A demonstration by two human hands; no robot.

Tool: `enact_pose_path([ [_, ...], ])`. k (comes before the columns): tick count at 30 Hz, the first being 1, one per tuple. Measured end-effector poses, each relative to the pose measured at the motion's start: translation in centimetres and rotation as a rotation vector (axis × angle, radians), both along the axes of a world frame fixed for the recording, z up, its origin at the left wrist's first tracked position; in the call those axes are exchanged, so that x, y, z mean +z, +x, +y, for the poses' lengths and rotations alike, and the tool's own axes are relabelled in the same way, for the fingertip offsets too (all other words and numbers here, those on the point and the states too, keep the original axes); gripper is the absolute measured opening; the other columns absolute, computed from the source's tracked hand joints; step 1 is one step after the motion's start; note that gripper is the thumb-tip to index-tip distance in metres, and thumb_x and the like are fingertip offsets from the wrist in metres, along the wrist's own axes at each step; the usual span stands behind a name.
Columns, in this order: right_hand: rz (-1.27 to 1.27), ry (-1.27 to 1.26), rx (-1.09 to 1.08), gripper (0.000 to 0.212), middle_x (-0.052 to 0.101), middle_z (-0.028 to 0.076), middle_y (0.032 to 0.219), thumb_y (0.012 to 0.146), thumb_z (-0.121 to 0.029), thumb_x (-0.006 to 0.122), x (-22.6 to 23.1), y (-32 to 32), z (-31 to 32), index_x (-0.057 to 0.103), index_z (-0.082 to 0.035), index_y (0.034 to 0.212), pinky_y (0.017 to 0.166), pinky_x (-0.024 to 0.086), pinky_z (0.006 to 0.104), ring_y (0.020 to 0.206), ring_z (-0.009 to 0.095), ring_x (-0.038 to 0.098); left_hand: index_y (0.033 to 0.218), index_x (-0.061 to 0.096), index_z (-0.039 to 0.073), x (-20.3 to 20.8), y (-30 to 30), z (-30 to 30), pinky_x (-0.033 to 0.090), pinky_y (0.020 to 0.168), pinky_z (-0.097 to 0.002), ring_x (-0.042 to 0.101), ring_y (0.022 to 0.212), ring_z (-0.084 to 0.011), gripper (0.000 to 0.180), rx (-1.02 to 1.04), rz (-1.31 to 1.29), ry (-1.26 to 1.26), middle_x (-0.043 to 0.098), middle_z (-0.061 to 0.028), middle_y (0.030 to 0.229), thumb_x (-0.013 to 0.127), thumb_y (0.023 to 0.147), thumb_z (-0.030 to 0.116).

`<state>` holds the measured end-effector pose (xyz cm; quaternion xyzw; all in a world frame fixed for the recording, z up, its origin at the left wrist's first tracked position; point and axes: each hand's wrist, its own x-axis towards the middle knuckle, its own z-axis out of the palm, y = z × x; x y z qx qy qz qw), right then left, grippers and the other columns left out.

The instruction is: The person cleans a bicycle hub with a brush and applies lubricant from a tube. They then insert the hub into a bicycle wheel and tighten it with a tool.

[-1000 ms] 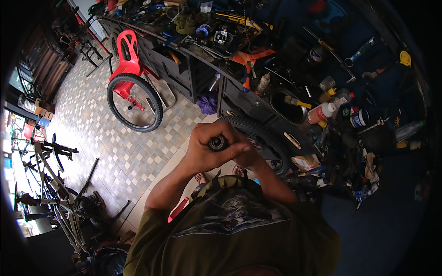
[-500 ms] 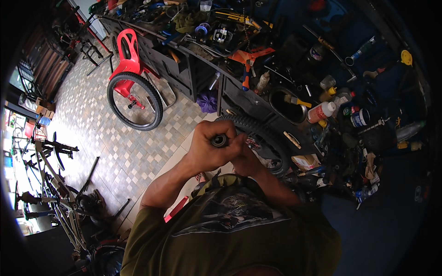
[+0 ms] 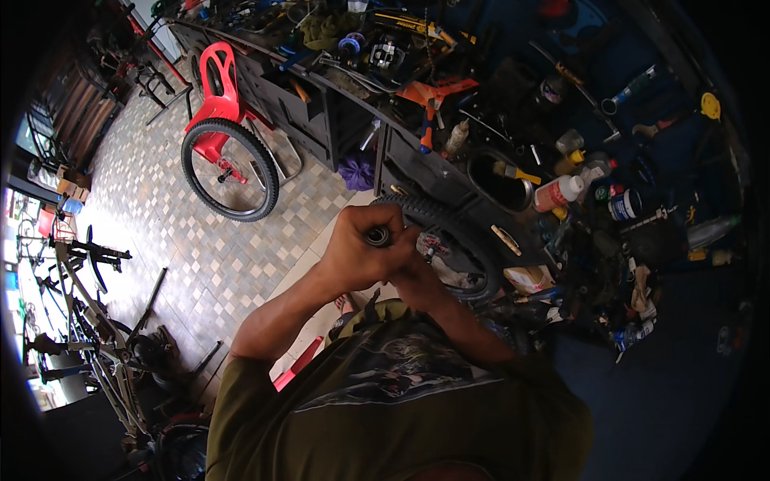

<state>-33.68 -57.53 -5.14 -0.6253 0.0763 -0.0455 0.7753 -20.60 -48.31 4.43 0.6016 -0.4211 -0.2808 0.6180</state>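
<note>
In front of my chest, my left hand (image 3: 353,250) is closed around a dark cylindrical metal part (image 3: 378,236). Only its round, hollow-looking end shows, between thumb and curled fingers. My right hand (image 3: 407,258) presses up against the left, its fingers curled in. What the right fingers grip is hidden behind the hands. Just beyond and below the hands, a bicycle wheel with a knobby black tyre (image 3: 478,244) leans by the workbench.
A cluttered workbench (image 3: 417,168) runs along the far right, with tools, bottles and a dark round tub (image 3: 499,178). At the left, another wheel (image 3: 268,192) leans on a red chair (image 3: 219,106). Bicycle frames (image 3: 104,345) stand at the lower left on the tiled floor.
Both hands have shifted slightly up and to the left, still clasped around the part. The whole view has drifted a little.
</note>
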Motion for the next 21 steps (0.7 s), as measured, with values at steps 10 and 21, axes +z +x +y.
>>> enact_pose_path([
  [10, -0.405, -0.035, -0.071, 0.034, 0.065, 0.005, 0.114, 0.103, -0.027, 0.057, 0.2, 1.6, -2.6, 0.058, -0.002, 0.127, 0.096, 0.047, 0.0310, 0.108, 0.014, 0.059, 0.095, 0.063, 0.000, 1.4, -0.7, 0.2, 0.052, 0.076, -0.0280, 0.066, 0.084, -0.0139, 0.022, -0.061, -0.094, -0.212, 0.068, -0.0064, 0.091, 0.080, 0.081, 0.003],
  [21, -0.412, -0.250, 0.079, 0.031, 0.069, 0.005, 0.102, 0.089, -0.018, 0.071, -0.2, 2.5, -4.0, 0.065, -0.001, 0.114, 0.077, 0.052, 0.0296, 0.090, 0.011, 0.063, 0.083, 0.067, 0.004, -0.2, 0.1, 0.2, 0.046, 0.067, -0.0303, 0.062, 0.081, -0.0181, 0.030, -0.019, -0.327, -0.321, 0.067, -0.0099, 0.089, 0.092, 0.070, 0.014],
])
